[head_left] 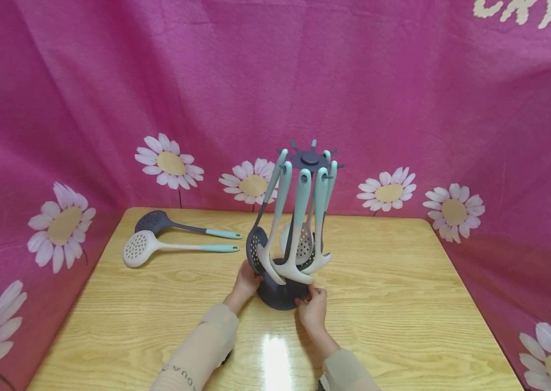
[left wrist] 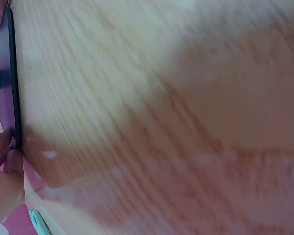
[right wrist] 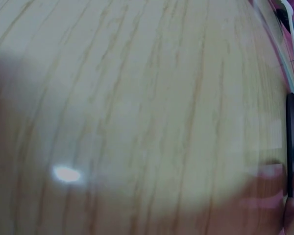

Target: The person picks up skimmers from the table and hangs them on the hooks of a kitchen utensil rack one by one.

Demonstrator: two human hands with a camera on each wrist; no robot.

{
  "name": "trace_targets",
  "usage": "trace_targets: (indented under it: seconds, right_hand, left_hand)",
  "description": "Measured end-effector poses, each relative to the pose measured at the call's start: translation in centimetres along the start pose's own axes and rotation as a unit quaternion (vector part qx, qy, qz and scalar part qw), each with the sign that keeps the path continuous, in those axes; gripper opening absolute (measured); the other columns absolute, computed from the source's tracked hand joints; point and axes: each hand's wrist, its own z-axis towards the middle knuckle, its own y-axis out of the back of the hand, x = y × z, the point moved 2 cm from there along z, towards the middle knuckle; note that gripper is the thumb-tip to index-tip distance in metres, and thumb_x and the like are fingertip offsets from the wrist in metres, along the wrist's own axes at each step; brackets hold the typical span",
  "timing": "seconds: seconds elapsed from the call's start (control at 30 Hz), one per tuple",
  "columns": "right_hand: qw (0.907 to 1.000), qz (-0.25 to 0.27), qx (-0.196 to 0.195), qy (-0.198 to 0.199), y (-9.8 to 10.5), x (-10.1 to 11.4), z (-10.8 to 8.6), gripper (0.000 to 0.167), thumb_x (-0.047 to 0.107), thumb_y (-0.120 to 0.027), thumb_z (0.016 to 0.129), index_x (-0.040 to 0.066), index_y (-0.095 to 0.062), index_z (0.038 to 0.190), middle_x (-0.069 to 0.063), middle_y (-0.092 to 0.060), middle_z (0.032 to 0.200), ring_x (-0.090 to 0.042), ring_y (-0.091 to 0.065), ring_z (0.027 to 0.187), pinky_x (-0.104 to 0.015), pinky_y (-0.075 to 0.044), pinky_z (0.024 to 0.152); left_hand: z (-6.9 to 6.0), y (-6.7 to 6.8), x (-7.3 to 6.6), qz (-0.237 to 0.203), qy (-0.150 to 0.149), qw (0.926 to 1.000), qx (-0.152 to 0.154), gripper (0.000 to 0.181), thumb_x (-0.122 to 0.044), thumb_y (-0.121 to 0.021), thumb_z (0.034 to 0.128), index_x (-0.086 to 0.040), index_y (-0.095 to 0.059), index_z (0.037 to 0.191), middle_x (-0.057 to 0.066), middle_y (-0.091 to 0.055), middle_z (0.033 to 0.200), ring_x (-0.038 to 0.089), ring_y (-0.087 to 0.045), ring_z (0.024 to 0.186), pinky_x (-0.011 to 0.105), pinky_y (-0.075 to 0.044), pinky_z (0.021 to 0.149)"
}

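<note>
A dark utensil stand (head_left: 277,297) is upright near the middle of the table, with a hooked crown at its top. From its hooks hang several teal-handled utensils, among them a dark slotted spoon (head_left: 255,251) and a pale utensil (head_left: 292,268) at the front. My left hand (head_left: 245,284) holds the left edge of the round base. On the front right of that base, my right hand (head_left: 313,313) grips the rim. The left wrist view shows my left thumb and fingers (left wrist: 5,171) pinching the base's edge. Hanging utensils hide the stand's pole in the head view.
Left of the stand, a dark skimmer (head_left: 154,221) and a white skimmer (head_left: 139,248) lie on the wooden table (head_left: 392,304), their teal handles pointing right. A pink flowered cloth (head_left: 236,81) hangs behind and at both sides of the table.
</note>
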Motion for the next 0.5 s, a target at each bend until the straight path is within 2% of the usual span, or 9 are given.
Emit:
trace_targets:
  seconds: [0.07,0.1,0.23,0.3,0.37,0.4,0.43,0.5]
  right_hand:
    - [1.0000,0.002,-0.001,0.000,0.0,0.0,0.0,0.045,-0.010,-0.068,0.067,-0.016,-0.056,0.109,-0.010,-0.039,0.079,-0.020,-0.041,0.071,-0.027,-0.038,0.060]
    - [1.0000,0.004,0.000,0.000,0.0,0.0,0.0,0.046,-0.010,-0.068,0.067,-0.017,-0.055,0.111,-0.010,-0.039,0.080,-0.020,-0.042,0.071,-0.026,-0.039,0.060]
    - [0.9999,0.006,0.000,0.014,0.0,-0.3,0.0,0.046,-0.011,-0.068,0.067,-0.019,-0.055,0.110,-0.012,-0.039,0.082,-0.020,-0.042,0.071,-0.025,-0.042,0.059]
    - [0.9998,0.005,0.001,0.020,-0.1,-0.5,0.1,0.045,-0.011,-0.068,0.067,-0.018,-0.055,0.110,-0.012,-0.039,0.082,-0.020,-0.042,0.071,-0.024,-0.042,0.059]
    - [0.9995,0.002,0.005,0.032,-0.1,-0.6,0.2,0.043,-0.011,-0.068,0.067,-0.019,-0.056,0.108,-0.013,-0.040,0.084,-0.020,-0.042,0.072,-0.025,-0.041,0.060]
    - [0.9993,0.001,0.008,0.037,-0.1,-0.7,0.3,0.042,-0.010,-0.068,0.068,-0.019,-0.056,0.107,-0.014,-0.040,0.085,-0.021,-0.043,0.072,-0.025,-0.040,0.060]
    - [0.9992,0.001,0.012,0.039,-0.1,-0.7,0.3,0.042,-0.010,-0.067,0.068,-0.020,-0.056,0.107,-0.014,-0.040,0.086,-0.021,-0.043,0.073,-0.025,-0.039,0.061]
    - [0.9988,0.001,0.018,0.044,0.0,-0.7,0.3,0.039,-0.010,-0.067,0.069,-0.020,-0.056,0.105,-0.014,-0.040,0.087,-0.021,-0.042,0.073,-0.025,-0.039,0.061]
  left_hand:
    - [-0.2,0.4,-0.6,0.007,0.000,0.9999,-0.010,0.058,-0.008,-0.077,0.0559,-0.008,-0.053,0.109,0.004,-0.054,0.097,0.019,-0.054,0.092,0.038,-0.044,0.085]
    - [-0.2,0.2,-0.4,0.007,-0.002,0.9999,-0.015,0.054,-0.008,-0.077,0.0552,-0.009,-0.055,0.105,0.003,-0.054,0.093,0.018,-0.053,0.088,0.037,-0.045,0.082]
    - [-0.3,-1.3,1.5,0.001,-0.009,0.9995,-0.032,0.042,-0.010,-0.076,0.0525,-0.017,-0.055,0.087,-0.002,-0.048,0.078,0.014,-0.047,0.071,0.030,-0.042,0.066]
    - [-0.5,-1.2,1.5,-0.006,-0.005,0.9993,-0.035,0.038,-0.010,-0.074,0.0530,-0.020,-0.052,0.081,-0.005,-0.045,0.073,0.012,-0.043,0.065,0.027,-0.038,0.060]
    - [-1.1,0.7,-0.9,-0.014,-0.006,0.9989,-0.045,0.034,-0.007,-0.071,0.0520,-0.019,-0.050,0.076,-0.004,-0.043,0.069,0.013,-0.042,0.062,0.025,-0.036,0.056]
    - [-1.5,2.2,-2.8,-0.020,-0.015,0.9981,-0.056,0.032,-0.006,-0.069,0.0518,-0.018,-0.049,0.073,-0.004,-0.042,0.068,0.012,-0.040,0.060,0.024,-0.034,0.055]
    - [-1.9,3.5,-4.4,-0.022,-0.010,0.9984,-0.051,0.029,-0.006,-0.069,0.0548,-0.017,-0.049,0.072,-0.002,-0.043,0.067,0.014,-0.040,0.060,0.025,-0.035,0.055]
    - [-2.9,6.9,-8.7,-0.030,-0.005,0.9983,-0.050,0.023,-0.004,-0.066,0.0571,-0.013,-0.049,0.069,0.001,-0.043,0.068,0.017,-0.040,0.061,0.027,-0.035,0.055]
